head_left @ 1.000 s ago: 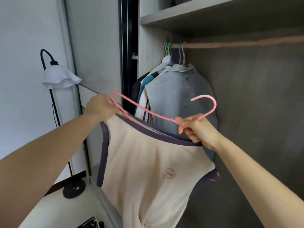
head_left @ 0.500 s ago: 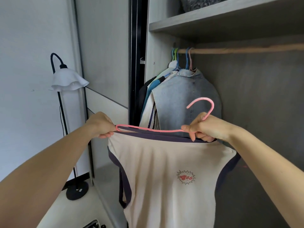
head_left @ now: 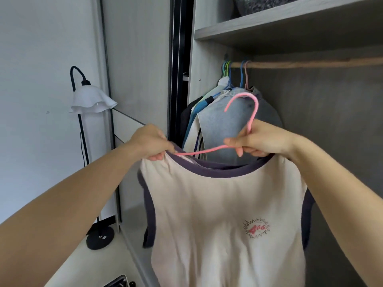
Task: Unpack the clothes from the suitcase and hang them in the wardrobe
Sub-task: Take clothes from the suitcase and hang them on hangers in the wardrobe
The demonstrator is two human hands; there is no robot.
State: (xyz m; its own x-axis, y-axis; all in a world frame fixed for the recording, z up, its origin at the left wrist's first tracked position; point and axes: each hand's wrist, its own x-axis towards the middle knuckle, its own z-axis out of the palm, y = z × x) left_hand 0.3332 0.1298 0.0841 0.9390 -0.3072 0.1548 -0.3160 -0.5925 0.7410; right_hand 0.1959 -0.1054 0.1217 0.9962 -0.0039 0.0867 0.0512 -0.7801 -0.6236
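Cream tank top (head_left: 223, 204) held up before wardrobe (head_left: 207, 59). Left hand (head_left: 152, 141) pinches its left shoulder; right hand (head_left: 259, 141) clenched round pink hanger (head_left: 253, 117) neck. Behind, denim garment (head_left: 219, 129) hangs at rail (head_left: 310, 64) left end.

The rail (head_left: 310, 64) is bare along most of its length, with open space below it back to the dark rear wall (head_left: 331, 131). At the rail's left end, hung clothes (head_left: 223, 125) fill the corner against the side panel (head_left: 204, 79). A shelf (head_left: 290, 23) sits close above the rail, seemingly leaving a narrow gap. Well left of the rail stands a floor lamp (head_left: 91, 100).
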